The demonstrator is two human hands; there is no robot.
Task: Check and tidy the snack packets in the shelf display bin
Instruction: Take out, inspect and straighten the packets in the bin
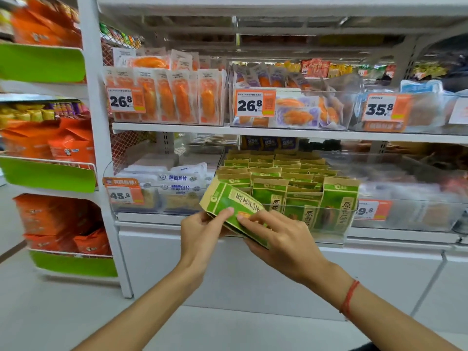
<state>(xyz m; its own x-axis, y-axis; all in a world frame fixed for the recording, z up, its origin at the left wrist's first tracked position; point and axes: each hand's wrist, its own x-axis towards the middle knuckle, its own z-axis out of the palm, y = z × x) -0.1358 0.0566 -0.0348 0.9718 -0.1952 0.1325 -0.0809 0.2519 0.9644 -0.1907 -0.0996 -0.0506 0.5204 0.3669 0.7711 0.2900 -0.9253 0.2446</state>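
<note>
In front of the clear display bin of upright green snack packets, the left hand and right hand both grip one tilted green packet, seemingly inspecting it; next, likely reslotting it upright into the bin's front row.

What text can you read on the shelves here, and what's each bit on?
"26.8": tag on the orange packet bin.
"26.8": tag on the purple packet bin.
"35.8": tag, upper right bin.
"45.8": tag on the white packet bin.
"9.8", first digit hidden: tag, lower right.
"85%": dark packets.
"原香": green packets in the bin.
Held packet in left hand and right hand: blurred, unreadable.
</note>
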